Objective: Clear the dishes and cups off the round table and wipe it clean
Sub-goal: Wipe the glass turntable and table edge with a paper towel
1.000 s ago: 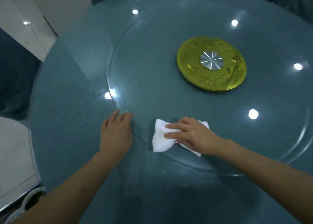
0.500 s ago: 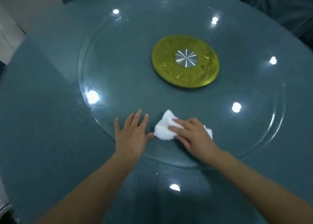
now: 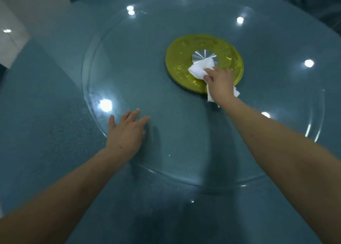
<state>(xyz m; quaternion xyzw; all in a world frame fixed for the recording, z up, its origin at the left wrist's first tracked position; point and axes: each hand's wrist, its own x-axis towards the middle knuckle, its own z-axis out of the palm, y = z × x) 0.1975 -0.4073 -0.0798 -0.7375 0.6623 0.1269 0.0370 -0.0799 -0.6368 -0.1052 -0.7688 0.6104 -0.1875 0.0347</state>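
White cloth (image 3: 200, 69) lies bunched under the right hand (image 3: 220, 83), whose fingers press and grip it over the yellow-green disc (image 3: 230, 59) at the middle of the glass turntable (image 3: 166, 96). The left hand (image 3: 125, 133) rests flat, fingers spread and released, near the turntable's near-left rim on the blue-green desk (image 3: 46, 133).

Dim, spotlight glare, wide-angle warp
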